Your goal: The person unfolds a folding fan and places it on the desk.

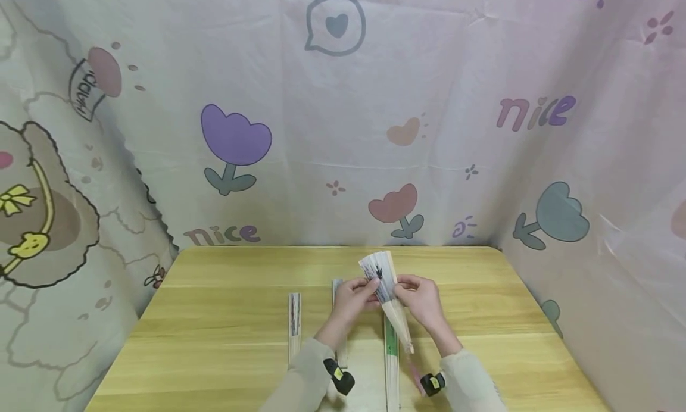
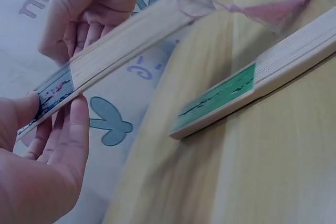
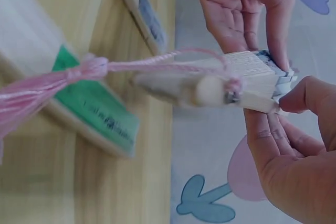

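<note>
A partly spread folding fan (image 1: 384, 279) is held above the table, its pivot end pointing down toward the person. My left hand (image 1: 354, 299) pinches its left side between thumb and fingers, and my right hand (image 1: 420, 299) pinches the right side. Dark painting on pale paper covers the fan's upper part; bare wooden ribs show below. From the pivot hangs a pink tassel (image 3: 79, 73). Beneath it on the table lies a folded fan with a green band (image 1: 392, 340), touched by neither hand.
Left of the hands, another folded fan (image 1: 295, 322) lies on the wooden table (image 1: 225, 317). One more folded fan (image 1: 337, 287) is partly hidden behind the left hand and forearm. A printed cloth (image 1: 321, 132) hangs behind the table and at both sides.
</note>
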A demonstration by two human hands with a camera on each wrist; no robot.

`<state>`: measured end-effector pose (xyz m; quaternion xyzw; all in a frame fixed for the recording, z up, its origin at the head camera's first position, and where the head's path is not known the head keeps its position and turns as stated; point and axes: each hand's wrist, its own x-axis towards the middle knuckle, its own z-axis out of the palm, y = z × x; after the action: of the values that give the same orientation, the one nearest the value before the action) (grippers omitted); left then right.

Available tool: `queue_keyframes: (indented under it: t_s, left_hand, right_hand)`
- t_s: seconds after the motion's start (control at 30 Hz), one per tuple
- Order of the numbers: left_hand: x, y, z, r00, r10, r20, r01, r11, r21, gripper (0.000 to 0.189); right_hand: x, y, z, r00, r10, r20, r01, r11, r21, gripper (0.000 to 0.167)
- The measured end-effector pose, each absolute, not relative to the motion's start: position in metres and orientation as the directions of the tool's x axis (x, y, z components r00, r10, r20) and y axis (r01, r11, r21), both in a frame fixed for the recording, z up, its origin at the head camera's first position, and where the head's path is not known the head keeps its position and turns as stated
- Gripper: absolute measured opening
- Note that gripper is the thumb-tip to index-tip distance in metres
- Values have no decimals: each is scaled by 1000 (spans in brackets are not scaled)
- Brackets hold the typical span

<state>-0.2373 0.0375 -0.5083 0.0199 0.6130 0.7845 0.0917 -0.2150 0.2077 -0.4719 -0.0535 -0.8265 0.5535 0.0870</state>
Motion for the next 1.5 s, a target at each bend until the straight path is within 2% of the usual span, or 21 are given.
queue_keyframes:
  t_s: [0.2, 0.33, 0.7, 0.97, 1.17, 1.5]
  left_hand:
    - [-235, 22, -494, -995, 95, -37, -55, -195, 979, 36]
    - [-234, 11, -490, -996, 81, -22, -34, -149, 988, 41]
    - [-231, -17, -480, -987, 144, 75, 73, -20, 997, 36]
    - [-230, -35, -475, -985, 129, 114, 110, -36, 993, 36]
    - [-229, -46, -472, -995, 59, 79, 75, -65, 995, 33]
    - [-233, -62, -472, -998, 40, 46, 36, -224, 974, 33]
  right_hand:
    - [-217, 189, -464, -991, 113, 76, -37, 316, -948, 23]
    - [-217, 180, -461, -996, 52, 77, -59, 283, -957, 26]
    - [-219, 165, -458, -996, -22, 81, -84, 254, -963, 24]
    - [-221, 155, -452, -998, -5, 66, -66, 214, -975, 18]
    - [-223, 150, -449, -999, 46, 27, -21, 131, -991, 21]
    - [-227, 149, -446, -993, 116, -14, 15, 8, -1000, 28]
